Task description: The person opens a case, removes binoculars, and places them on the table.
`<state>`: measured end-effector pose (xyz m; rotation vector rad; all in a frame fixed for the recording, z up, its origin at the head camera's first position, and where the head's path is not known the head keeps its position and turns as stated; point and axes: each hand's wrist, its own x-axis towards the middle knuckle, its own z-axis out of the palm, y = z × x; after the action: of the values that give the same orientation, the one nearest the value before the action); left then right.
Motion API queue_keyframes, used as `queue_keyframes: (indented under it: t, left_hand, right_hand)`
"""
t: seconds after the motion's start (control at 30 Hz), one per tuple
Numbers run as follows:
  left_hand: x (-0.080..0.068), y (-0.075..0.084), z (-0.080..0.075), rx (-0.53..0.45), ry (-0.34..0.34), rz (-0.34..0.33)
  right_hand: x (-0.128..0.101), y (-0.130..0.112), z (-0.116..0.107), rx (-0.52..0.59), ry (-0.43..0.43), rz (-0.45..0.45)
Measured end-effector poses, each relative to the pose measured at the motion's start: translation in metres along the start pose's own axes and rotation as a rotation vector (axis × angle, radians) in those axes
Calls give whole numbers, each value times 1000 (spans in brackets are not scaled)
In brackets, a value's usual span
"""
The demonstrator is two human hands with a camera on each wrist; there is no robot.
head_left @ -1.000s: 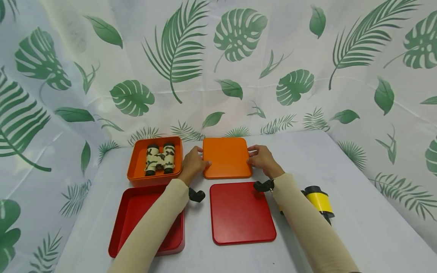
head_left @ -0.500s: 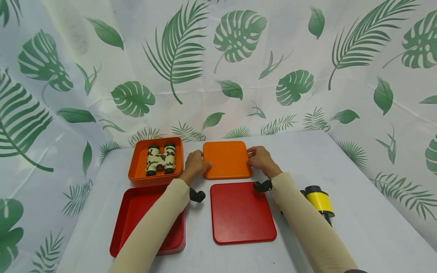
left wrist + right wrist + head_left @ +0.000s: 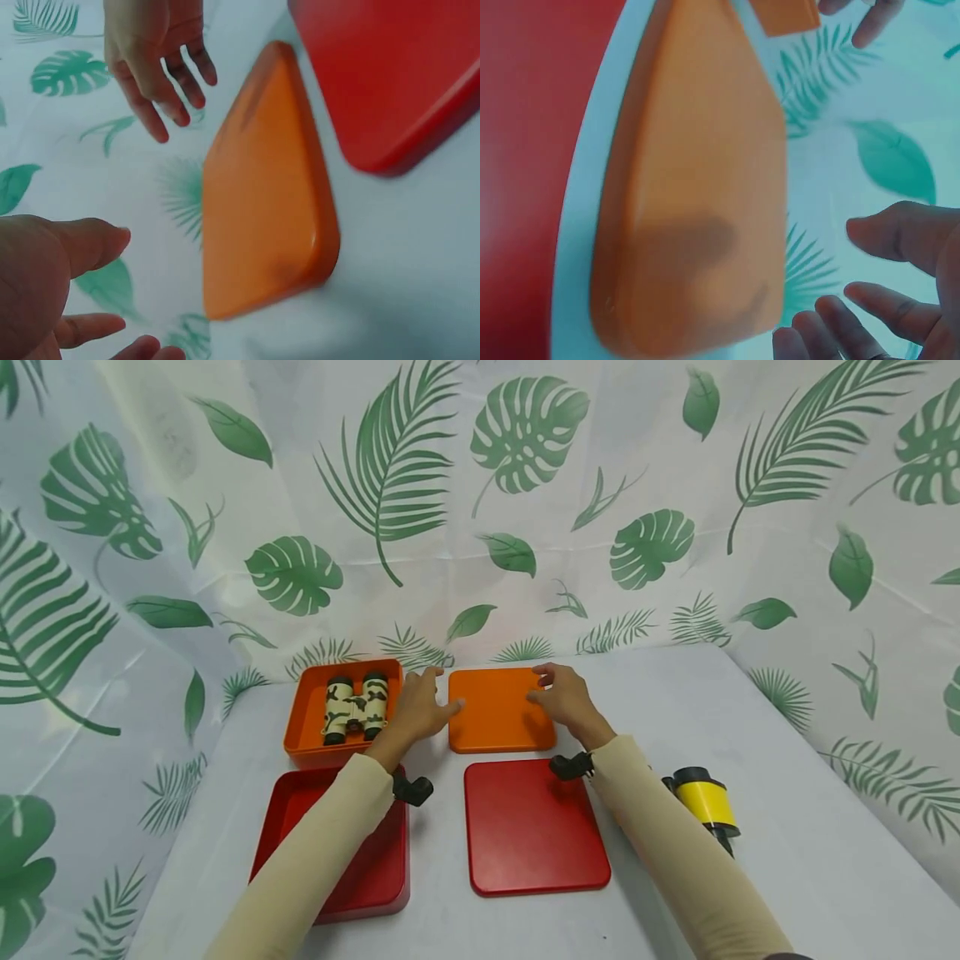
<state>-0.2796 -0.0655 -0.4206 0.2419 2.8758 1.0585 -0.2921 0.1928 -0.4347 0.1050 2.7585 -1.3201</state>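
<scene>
Here, both hands' fingers (image 3: 438, 700) spread above orange lid (image 3: 498, 720).

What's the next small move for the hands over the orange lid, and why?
Probably close both hands on the orange lid's side edges. The left hand and right hand hover open at either side of it, holding nothing, and the lid lies flat on the table. The orange box beside it stands open with binoculars inside.

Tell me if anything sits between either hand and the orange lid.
Nothing visible does. The left hand and right hand hover open at opposite sides of the orange lid, with only bare table in the gaps in both wrist views.
</scene>
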Motion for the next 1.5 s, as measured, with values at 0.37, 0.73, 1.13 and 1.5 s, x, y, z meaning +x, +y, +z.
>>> queue_keyframes:
  t: [0.37, 0.73, 1.13, 1.5]
  left_hand:
    - [-12, -32, -45, 95, 64, 7]
    - [-21, -82, -97, 126, 45, -47]
    - [-25, -124, -127, 202, -47, -66]
    - [-16, -142, -125, 217, -110, -73]
  right_hand:
    - [-8, -34, 20, -2, -67, -152]
    - [-9, -67, 57, -87, -134, -290]
    - [-7, -103, 99, -180, -210, -372]
    - [5, -116, 139, -330, -284, -471]
